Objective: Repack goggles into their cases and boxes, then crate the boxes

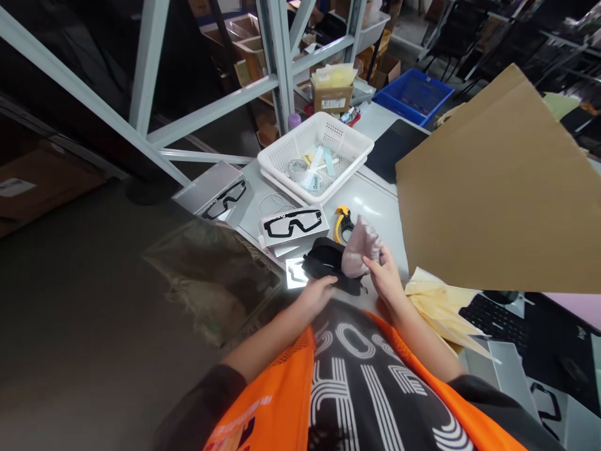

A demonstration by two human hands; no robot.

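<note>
My left hand (315, 295) grips the near edge of a black soft case or goggles (323, 260) lying on the grey table (375, 210). My right hand (385, 275) pinches a pale pink cloth pouch (360, 247) held up over the black item. Just behind sit a white box printed with black goggles (293, 224) and a small shiny card (295, 273). A yellow and black tool (342, 222) lies beyond the pouch.
A white plastic basket (315, 153) with tape rolls and strips stands at the back. A second goggle box (216, 194) is at the left. A large cardboard sheet (502, 188) rises on the right over yellow bags (441, 307) and a keyboard (498, 321). A metal rack frame (277, 69) stands behind.
</note>
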